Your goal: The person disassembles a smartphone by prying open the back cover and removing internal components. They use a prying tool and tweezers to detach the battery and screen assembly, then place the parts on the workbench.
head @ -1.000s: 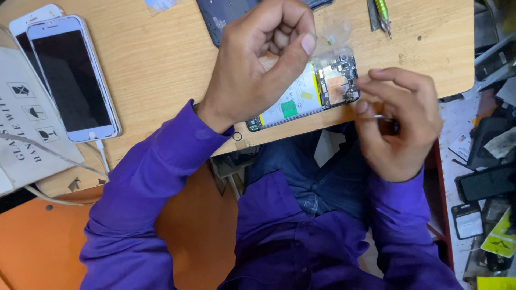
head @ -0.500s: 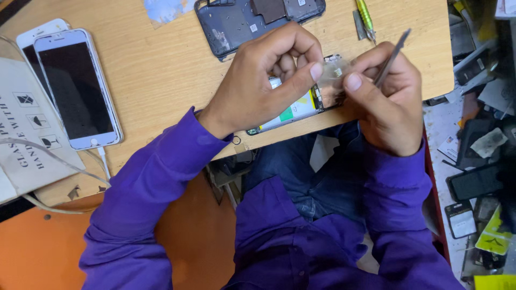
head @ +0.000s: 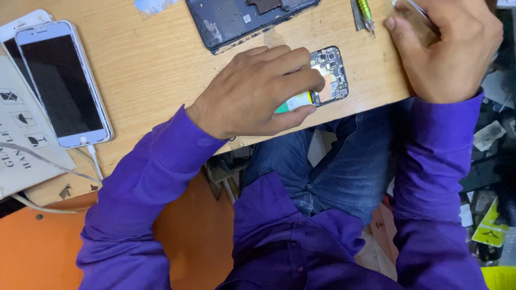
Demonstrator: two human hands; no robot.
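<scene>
- Sitting at the wooden workbench (head: 161,75), the person is working on an opened phone (head: 322,80), which is lying at the bench's near edge with its back off and its circuit board and battery showing.
- Lying beyond the opened phone, toward the far edge of the bench, a dark phone back shell (head: 242,19) is already sitting apart, so the opening-up looks done as far as can be judged.
- Resting well to the left of the opened phone, a white phone (head: 62,86) with a cable plugged in is lying face up, untouched, beside a printed cardboard box (head: 21,139).
- Pressing down on the opened phone, the left hand (head: 252,94) is clamping it between thumb and fingertips, steadying it against the bench.
- Hovering right of the opened phone, the right hand (head: 449,51) is curling shut around a thin metal tool (head: 414,6); the tip is off the board, so work inside appears unfinished.
- Lying just beyond the opened phone, a green-handled screwdriver (head: 366,12) is sitting unused.
</scene>
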